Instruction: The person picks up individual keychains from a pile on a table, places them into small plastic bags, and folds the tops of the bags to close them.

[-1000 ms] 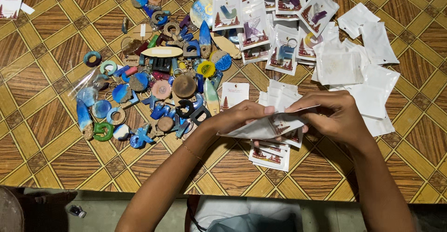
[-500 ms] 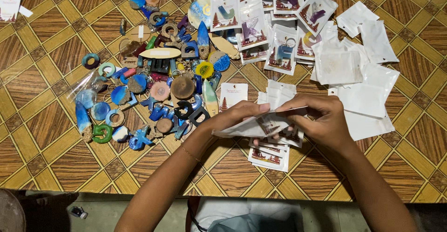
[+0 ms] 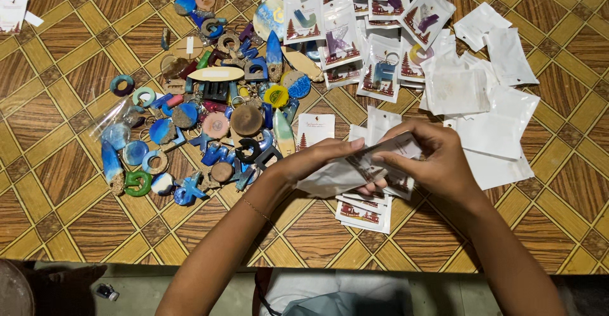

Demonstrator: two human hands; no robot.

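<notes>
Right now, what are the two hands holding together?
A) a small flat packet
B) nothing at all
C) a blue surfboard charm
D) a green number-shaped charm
A: the left hand and the right hand pinch a small flat packet between them, above more packets lying on the patterned table.

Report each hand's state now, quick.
Left hand: fingers closed on the small white packet.
Right hand: fingers pinching the same packet's upper edge.
</notes>
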